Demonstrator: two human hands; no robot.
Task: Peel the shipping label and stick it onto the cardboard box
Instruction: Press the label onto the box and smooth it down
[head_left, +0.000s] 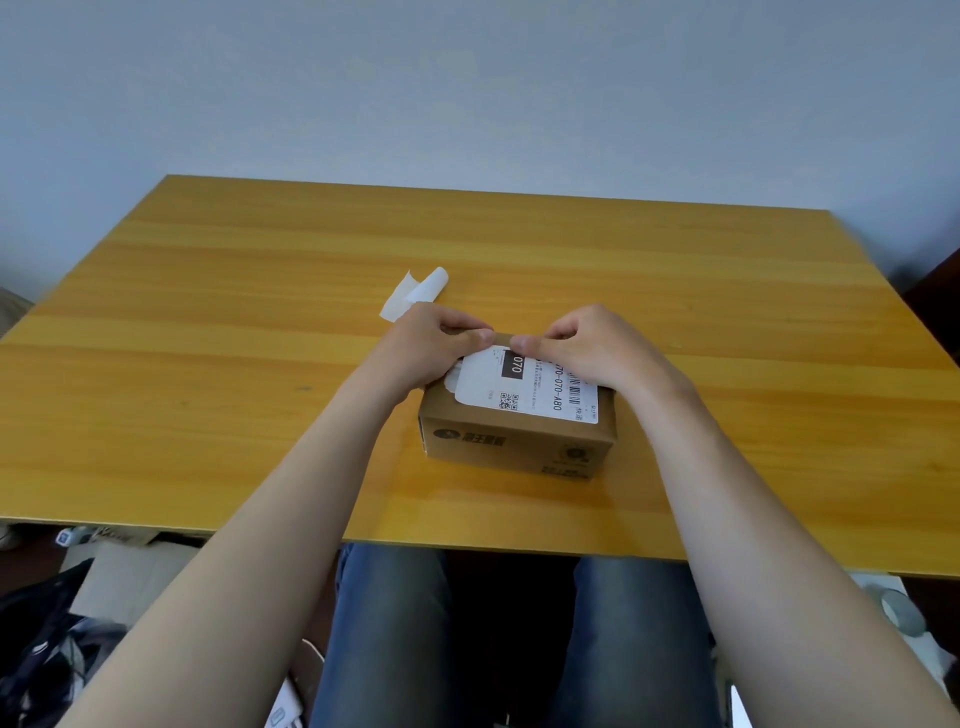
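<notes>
White with black print, the shipping label (524, 387) lies on top of the brown cardboard box (514, 449), just right of the frame's centre. It carries a black block reading "070", a line "070-070-A80", a barcode near its right end and a QR code near its lower edge. Its long axis runs left to right along the box's length, dipping slightly toward the right, while the printed lines run from the upper edge down toward the lower edge of the frame, so the text reads sideways. The label's left end has rounded corners and seems to sit slightly raised off the cardboard. The left hand (434, 340) and right hand (597, 351) meet at the label's upper edge, thumbs on top and fingers (454, 325) clenched over the box's far rim, pinching the label there. The box stands on a yellow-orange wood-grain desk (208, 322); its lower face shows dark printed logos. A curled white backing strip (415, 293) lies on the desk just upper left of the left hand. A pale grey-blue wall (467, 88) fills the top of the frame, blue jeans (395, 634) show at bottom centre, and dark clutter (41, 654) sits at lower left.
</notes>
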